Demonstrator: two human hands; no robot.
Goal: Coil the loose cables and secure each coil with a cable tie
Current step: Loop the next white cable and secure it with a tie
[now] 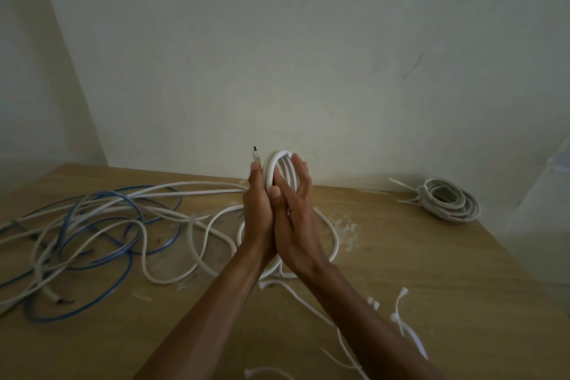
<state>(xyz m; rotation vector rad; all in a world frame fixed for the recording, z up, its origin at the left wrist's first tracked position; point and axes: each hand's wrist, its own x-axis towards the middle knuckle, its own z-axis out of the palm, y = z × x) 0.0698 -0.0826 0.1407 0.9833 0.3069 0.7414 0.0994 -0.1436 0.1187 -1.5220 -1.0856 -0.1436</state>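
Coil in hand: a white coil [270, 170] of several loops, held upright above the middle of the table, close to the back wall [308, 55].
Left hand [258, 213]: clasps the coil's near-left side, thumb lying up along the loops.
Right hand [297, 222]: grasps the same coil, thumb pressed on the front and fingers curved round the far side.
Cable end [255, 155]: a dark-tipped stub sticking up just left of the coil, beside the left thumb.
Loose white cable [197, 244]: runs from under the hands in wide loops across the table's left half.
Blue cable [101, 241]: tangled through the white one at the left, reaching the picture's left border.
Tied coil [447, 200]: lies flat at the far right corner, near the table's right edge, its ties sticking out.
Cable ties [402, 322]: scattered at the near right, by the right forearm.
Table [431, 262]: its back edge meets the wall; bare wood lies open between the hands and the tied coil.
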